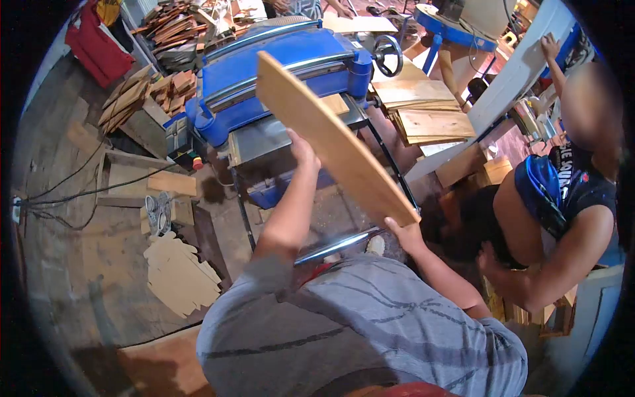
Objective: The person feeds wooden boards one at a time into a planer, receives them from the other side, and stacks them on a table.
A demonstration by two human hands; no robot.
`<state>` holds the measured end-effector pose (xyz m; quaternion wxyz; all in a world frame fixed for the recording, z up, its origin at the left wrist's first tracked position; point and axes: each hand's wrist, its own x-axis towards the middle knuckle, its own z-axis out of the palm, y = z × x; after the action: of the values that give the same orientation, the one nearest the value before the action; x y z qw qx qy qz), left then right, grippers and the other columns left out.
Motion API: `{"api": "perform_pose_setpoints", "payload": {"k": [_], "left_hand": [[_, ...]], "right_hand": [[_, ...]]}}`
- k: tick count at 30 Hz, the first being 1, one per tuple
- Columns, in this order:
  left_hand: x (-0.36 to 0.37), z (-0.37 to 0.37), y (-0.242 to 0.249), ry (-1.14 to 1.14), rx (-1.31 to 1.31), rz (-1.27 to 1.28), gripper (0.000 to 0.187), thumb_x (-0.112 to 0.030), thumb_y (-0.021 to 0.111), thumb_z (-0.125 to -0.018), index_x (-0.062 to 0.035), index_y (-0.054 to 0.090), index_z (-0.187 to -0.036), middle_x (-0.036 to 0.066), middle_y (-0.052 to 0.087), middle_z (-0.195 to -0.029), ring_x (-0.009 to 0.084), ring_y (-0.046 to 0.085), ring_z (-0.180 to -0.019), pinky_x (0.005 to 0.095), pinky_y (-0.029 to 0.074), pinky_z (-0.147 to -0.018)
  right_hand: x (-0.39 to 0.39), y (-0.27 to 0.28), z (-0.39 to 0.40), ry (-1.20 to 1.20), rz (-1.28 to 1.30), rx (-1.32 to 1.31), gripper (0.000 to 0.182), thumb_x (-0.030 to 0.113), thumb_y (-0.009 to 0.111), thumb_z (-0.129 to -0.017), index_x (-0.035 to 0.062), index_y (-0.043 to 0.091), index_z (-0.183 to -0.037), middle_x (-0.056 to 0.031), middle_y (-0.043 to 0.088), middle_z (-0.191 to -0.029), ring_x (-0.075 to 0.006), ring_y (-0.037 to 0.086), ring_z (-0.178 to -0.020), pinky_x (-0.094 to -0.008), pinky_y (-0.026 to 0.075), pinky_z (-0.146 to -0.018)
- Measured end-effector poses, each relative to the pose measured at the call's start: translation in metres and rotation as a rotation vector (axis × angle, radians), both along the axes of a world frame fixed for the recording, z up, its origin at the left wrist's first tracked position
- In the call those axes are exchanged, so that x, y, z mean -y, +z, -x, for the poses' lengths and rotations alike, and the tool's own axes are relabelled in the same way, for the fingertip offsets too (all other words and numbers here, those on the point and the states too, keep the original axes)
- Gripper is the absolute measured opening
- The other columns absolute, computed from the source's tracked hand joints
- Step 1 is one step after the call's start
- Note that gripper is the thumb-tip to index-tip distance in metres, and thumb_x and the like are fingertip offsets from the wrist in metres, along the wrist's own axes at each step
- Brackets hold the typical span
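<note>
A long flat wooden board is held aslant in front of me, its far end up by the blue planer and its near end at lower right. My left hand grips the board's left edge near the middle, its fingers partly hidden behind the wood. Around the near end closes my right hand, thumb on the upper face. Below the board lies the planer's metal infeed table, with a small piece of wood at the machine's mouth.
A person sits close on my right. Stacked boards lie beyond the planer's handwheel. Scrap wood is heaped at the back left. Cables cross the left floor near a wooden box frame and a cardboard piece.
</note>
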<state>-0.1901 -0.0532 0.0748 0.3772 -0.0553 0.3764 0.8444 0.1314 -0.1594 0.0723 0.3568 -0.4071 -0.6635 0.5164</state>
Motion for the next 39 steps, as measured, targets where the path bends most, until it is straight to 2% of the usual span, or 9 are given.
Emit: {"api": "perform_pose_setpoints", "payload": {"k": [4, 6, 8, 18, 23, 26, 30, 32, 39], "left_hand": [[0.015, -0.006, -0.088, -0.108, -0.538, 0.420, 0.055, -0.045, 0.040, -0.101, 0.0058, 0.058, -0.109, 0.016, 0.065, -0.102, 0.0258, 0.065, -0.090, 0.0388, 0.052, -0.081], [0.016, -0.020, -0.116, -0.182, -0.557, 0.462, 0.050, -0.038, 0.045, -0.099, 0.0095, 0.059, -0.102, 0.022, 0.065, -0.094, 0.0280, 0.062, -0.089, 0.0400, 0.047, -0.080], [0.021, -0.027, -0.128, -0.303, -0.720, 0.639, 0.047, -0.036, 0.045, -0.099, 0.0093, 0.056, -0.104, 0.022, 0.064, -0.099, 0.0279, 0.062, -0.094, 0.0393, 0.047, -0.083], [0.074, -0.074, -0.137, -0.713, -0.415, 0.359, 0.035, -0.018, 0.056, -0.096, -0.0006, 0.045, -0.124, 0.014, 0.060, -0.117, 0.0243, 0.059, -0.107, 0.0386, 0.048, -0.094], [0.097, -0.118, -0.157, -0.637, -0.198, 0.274, 0.036, -0.019, 0.051, -0.099, 0.0007, 0.043, -0.128, 0.015, 0.056, -0.124, 0.0251, 0.057, -0.112, 0.0399, 0.047, -0.097], [0.078, -0.119, -0.158, -0.573, -0.209, 0.261, 0.034, -0.019, 0.048, -0.101, 0.0014, 0.044, -0.128, 0.015, 0.057, -0.122, 0.0263, 0.058, -0.111, 0.0403, 0.047, -0.096], [0.065, -0.106, -0.154, -0.554, -0.167, 0.301, 0.035, -0.018, 0.053, -0.098, 0.0025, 0.045, -0.126, 0.016, 0.057, -0.120, 0.0251, 0.056, -0.108, 0.0390, 0.046, -0.094], [0.059, -0.100, -0.163, -0.569, -0.184, 0.287, 0.037, -0.019, 0.053, -0.098, 0.0031, 0.045, -0.126, 0.018, 0.056, -0.121, 0.0260, 0.056, -0.109, 0.0400, 0.047, -0.093], [0.043, -0.088, -0.160, -0.534, -0.242, 0.409, 0.032, -0.019, 0.048, -0.100, 0.0005, 0.046, -0.126, 0.017, 0.058, -0.118, 0.0289, 0.061, -0.105, 0.0419, 0.051, -0.089]], "right_hand": [[0.000, -0.049, -0.042, -0.107, 0.443, -0.003, 0.041, 0.016, 0.063, -0.091, -0.0023, 0.051, -0.126, -0.0106, 0.064, -0.111, -0.0201, 0.065, -0.094, -0.0341, 0.052, -0.084], [0.014, -0.059, -0.047, -0.154, 0.562, -0.058, 0.040, 0.014, 0.062, -0.092, -0.0013, 0.050, -0.126, -0.0123, 0.064, -0.112, -0.0216, 0.066, -0.094, -0.0356, 0.053, -0.084], [0.029, -0.055, -0.044, -0.178, 0.910, -0.359, 0.036, 0.013, 0.059, -0.094, 0.0005, 0.049, -0.126, -0.0147, 0.063, -0.115, -0.0268, 0.066, -0.098, -0.0413, 0.055, -0.085], [-0.010, -0.108, -0.047, -0.243, 0.920, -0.239, 0.034, 0.019, 0.060, -0.095, 0.0015, 0.054, -0.124, -0.0095, 0.066, -0.109, -0.0210, 0.067, -0.092, -0.0372, 0.056, -0.081], [-0.044, -0.097, -0.039, -0.219, 0.972, 0.058, 0.040, 0.028, 0.068, -0.090, -0.0016, 0.057, -0.116, -0.0069, 0.066, -0.097, -0.0168, 0.063, -0.075, -0.0343, 0.056, -0.077], [-0.054, -0.056, -0.045, -0.041, 0.267, 0.927, 0.055, 0.029, 0.080, -0.076, 0.0009, 0.057, -0.117, -0.0133, 0.065, -0.099, -0.0315, 0.064, -0.084, -0.0406, 0.051, -0.074], [-0.048, 0.007, -0.030, 0.115, -0.221, 0.917, 0.067, 0.025, 0.082, -0.068, 0.0065, 0.052, -0.126, -0.0177, 0.057, -0.124, -0.0356, 0.056, -0.111, -0.0459, 0.045, -0.090], [-0.058, 0.019, -0.010, 0.550, -0.635, 0.851, 0.080, 0.024, 0.081, -0.064, 0.0123, 0.046, -0.135, -0.0184, 0.042, -0.142, -0.0331, 0.041, -0.131, -0.0483, 0.036, -0.103], [-0.099, -0.046, 0.027, 0.641, -0.755, 0.887, 0.055, 0.017, 0.058, -0.086, 0.0145, 0.043, -0.139, -0.0203, 0.037, -0.145, -0.0369, 0.033, -0.137, -0.0521, 0.028, -0.110]]}}
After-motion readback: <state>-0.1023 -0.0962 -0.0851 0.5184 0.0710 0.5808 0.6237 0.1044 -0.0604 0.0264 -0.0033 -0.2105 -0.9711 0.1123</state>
